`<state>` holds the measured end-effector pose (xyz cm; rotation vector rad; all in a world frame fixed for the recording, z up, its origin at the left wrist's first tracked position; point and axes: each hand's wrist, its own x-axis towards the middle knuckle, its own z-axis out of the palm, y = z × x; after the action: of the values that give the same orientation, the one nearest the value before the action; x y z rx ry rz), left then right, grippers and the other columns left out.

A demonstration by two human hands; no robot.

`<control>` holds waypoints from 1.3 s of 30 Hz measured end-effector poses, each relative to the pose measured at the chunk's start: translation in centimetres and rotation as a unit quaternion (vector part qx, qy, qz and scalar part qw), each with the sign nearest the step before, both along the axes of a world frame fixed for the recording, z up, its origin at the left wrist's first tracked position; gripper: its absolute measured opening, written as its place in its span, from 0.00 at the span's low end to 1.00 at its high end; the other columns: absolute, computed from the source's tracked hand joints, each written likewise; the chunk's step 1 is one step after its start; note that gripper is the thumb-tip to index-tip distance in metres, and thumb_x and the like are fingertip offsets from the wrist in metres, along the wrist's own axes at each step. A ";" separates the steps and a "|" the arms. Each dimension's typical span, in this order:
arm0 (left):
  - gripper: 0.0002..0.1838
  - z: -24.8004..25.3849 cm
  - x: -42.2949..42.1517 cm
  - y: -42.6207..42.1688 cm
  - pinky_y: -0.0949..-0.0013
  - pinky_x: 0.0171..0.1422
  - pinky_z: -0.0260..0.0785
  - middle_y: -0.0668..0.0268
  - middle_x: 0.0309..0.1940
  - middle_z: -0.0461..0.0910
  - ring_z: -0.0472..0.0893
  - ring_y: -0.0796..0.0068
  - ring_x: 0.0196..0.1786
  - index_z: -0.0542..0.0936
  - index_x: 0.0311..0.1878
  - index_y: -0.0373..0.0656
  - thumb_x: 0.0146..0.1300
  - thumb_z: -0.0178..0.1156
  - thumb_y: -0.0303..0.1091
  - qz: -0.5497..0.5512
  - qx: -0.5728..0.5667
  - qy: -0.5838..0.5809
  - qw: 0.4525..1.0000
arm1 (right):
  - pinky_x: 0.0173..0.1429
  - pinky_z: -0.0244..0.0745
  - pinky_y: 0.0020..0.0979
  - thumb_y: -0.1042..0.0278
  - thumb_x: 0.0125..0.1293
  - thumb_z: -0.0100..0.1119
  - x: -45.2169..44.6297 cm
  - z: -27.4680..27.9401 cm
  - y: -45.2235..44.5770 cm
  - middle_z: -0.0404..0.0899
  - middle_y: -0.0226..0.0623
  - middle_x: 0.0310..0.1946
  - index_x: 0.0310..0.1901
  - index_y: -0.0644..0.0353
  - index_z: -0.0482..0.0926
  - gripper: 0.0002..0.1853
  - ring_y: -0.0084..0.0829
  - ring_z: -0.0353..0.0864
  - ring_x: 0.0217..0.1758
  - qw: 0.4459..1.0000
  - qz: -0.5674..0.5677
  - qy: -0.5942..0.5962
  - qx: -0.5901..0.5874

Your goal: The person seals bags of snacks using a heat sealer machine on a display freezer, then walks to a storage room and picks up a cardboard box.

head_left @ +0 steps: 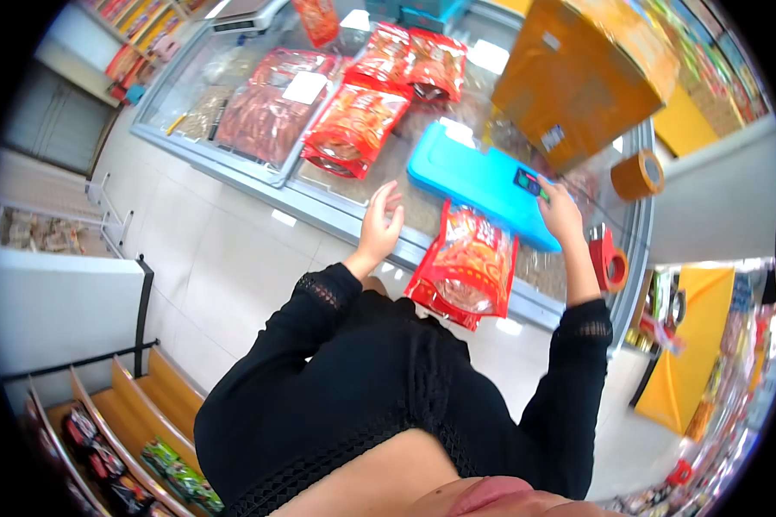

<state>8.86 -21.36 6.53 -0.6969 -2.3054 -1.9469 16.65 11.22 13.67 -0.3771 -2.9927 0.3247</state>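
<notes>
A long blue sealing device (483,185) lies on the glass top of a chest freezer (319,202). My right hand (560,211) rests at its right end, fingers over the dark display panel. Directly in front of the device, a red snack bag (470,263) has its top edge against the device's near side, and its bottom hangs over the freezer's edge. My left hand (381,224) is raised left of this bag, palm up with fingers apart, holding nothing. More red bags (356,121) lie on the glass beyond my left hand.
A large taped cardboard box (569,77) stands behind the device. Brown tape (638,176) and a red tape dispenser (608,258) sit at the freezer's right side. Packed red goods (267,108) show at left. Shelves (138,414) stand at the lower left.
</notes>
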 end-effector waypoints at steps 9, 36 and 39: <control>0.18 2.1 1.7 -4.8 0.76 0.41 0.67 0.60 0.45 0.71 0.76 0.74 0.40 0.65 0.51 0.36 0.55 0.47 0.20 0.075 0.097 -0.014 0.992 | 0.36 0.69 0.28 0.79 0.52 0.50 10.3 25.7 -18.4 0.75 0.39 0.31 0.35 0.62 0.74 0.08 0.31 0.74 0.33 0.512 0.455 0.484 -0.544; 0.19 -0.3 3.1 0.9 0.78 0.41 0.64 0.63 0.47 0.69 0.73 0.78 0.40 0.64 0.53 0.37 0.56 0.46 0.21 -0.058 0.086 -0.039 0.994 | 0.38 0.68 0.32 0.65 0.51 0.55 18.6 28.0 -20.3 0.74 0.32 0.31 0.32 0.53 0.72 0.06 0.32 0.73 0.37 0.566 0.479 0.653 -0.155; 0.19 -0.4 3.2 1.9 0.79 0.41 0.64 0.63 0.47 0.69 0.73 0.79 0.40 0.64 0.53 0.38 0.56 0.46 0.21 -0.068 0.088 -0.043 0.993 | 0.37 0.69 0.31 0.65 0.53 0.54 18.6 26.0 -20.1 0.73 0.32 0.29 0.31 0.53 0.72 0.05 0.31 0.73 0.34 0.573 0.457 0.680 0.014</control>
<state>12.02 -19.50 6.11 -0.7873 -2.1475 -2.2475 35.22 -8.86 39.71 1.0266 -1.3292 0.3546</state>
